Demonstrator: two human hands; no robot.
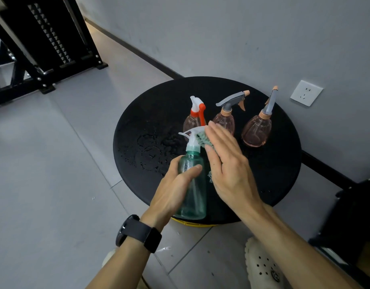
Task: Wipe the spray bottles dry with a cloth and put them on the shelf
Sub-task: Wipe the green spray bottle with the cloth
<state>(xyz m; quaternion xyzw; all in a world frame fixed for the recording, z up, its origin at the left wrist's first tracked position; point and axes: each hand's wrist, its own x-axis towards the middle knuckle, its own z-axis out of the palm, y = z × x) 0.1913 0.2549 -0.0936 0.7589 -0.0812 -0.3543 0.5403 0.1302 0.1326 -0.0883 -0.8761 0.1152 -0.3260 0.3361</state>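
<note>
My left hand (175, 188) grips a green translucent spray bottle (193, 195) with a white trigger head, held above the near part of a round black table (273, 180). My right hand (225, 161) presses a pale green cloth (202, 138) against the bottle's neck; most of the cloth is hidden under the palm. Three pinkish bottles stand at the back of the table: one with an orange and white trigger (195, 115), one with a grey trigger (225, 119), and another grey-topped one (257, 130) farthest right.
Water drops (150, 149) lie on the table's left side. A black metal shelf rack (44, 44) stands at the far left on the tiled floor. A grey wall with a white socket (306, 93) is behind the table. Dark furniture (351, 215) is at the right.
</note>
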